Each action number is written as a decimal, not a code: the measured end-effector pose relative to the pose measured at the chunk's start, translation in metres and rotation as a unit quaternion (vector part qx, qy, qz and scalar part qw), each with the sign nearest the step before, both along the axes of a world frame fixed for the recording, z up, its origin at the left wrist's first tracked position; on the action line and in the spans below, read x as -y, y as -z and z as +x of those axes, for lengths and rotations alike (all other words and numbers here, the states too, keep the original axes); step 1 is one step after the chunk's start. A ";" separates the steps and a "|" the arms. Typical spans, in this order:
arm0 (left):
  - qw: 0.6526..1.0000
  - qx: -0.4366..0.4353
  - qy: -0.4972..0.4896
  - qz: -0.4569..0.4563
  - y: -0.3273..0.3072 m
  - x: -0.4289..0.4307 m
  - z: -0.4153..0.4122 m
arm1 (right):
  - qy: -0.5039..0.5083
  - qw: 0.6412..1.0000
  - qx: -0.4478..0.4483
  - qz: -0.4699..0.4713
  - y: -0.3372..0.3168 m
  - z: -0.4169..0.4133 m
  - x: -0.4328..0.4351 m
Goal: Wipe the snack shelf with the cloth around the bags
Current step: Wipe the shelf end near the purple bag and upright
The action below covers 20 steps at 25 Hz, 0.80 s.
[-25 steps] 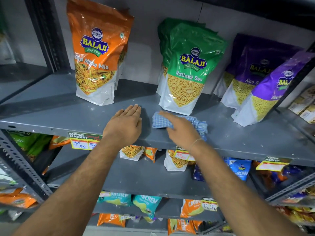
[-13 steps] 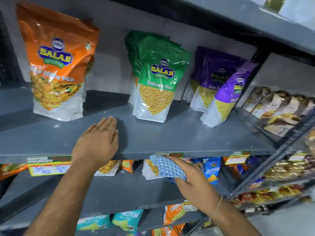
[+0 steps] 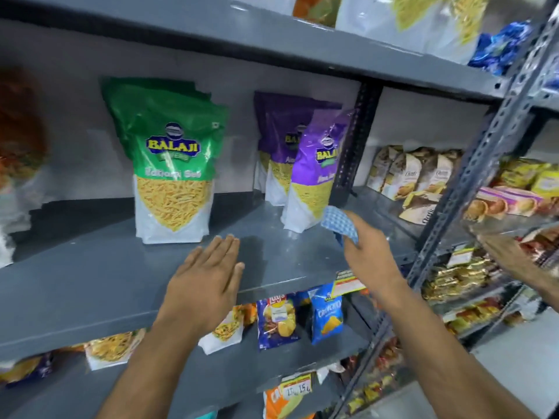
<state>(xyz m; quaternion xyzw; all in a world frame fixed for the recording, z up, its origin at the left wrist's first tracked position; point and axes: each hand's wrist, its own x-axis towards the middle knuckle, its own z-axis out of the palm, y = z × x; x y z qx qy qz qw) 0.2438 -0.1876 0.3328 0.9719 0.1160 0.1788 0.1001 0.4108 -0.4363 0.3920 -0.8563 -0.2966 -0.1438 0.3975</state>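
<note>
Bunching the blue checked cloth (image 3: pixel 340 223), the right hand (image 3: pixel 370 255) grips it just above the right part of the grey snack shelf (image 3: pixel 90 276), close in front of the nearest purple bag (image 3: pixel 314 173). More purple bags (image 3: pixel 278 137) stand behind that one. The left hand (image 3: pixel 205 285) lies flat and released on the shelf, fingers together, just in front of the green bag (image 3: pixel 172 164), which stands upright. A blurred orange bag (image 3: pixel 18 146) sits at the far left. Small chip packets (image 3: pixel 276 319) hang on the shelf below.
</note>
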 end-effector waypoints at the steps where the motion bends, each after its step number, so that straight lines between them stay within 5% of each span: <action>1: 1.000 -0.008 -0.001 0.003 -0.001 0.013 0.017 | -0.002 1.000 -0.007 -0.031 0.001 0.024 0.003; 5: 1.000 -0.009 -0.022 -0.013 -0.002 0.056 0.068 | -0.065 0.990 -0.001 -0.127 0.009 0.086 -0.006; 12: 0.991 -0.056 -0.121 0.009 0.012 0.079 0.095 | -0.203 0.971 0.018 -0.129 0.021 0.108 -0.031; 20: 0.988 -0.086 -0.129 -0.003 0.009 0.079 0.107 | -0.176 0.982 -0.069 0.017 -0.020 0.200 -0.004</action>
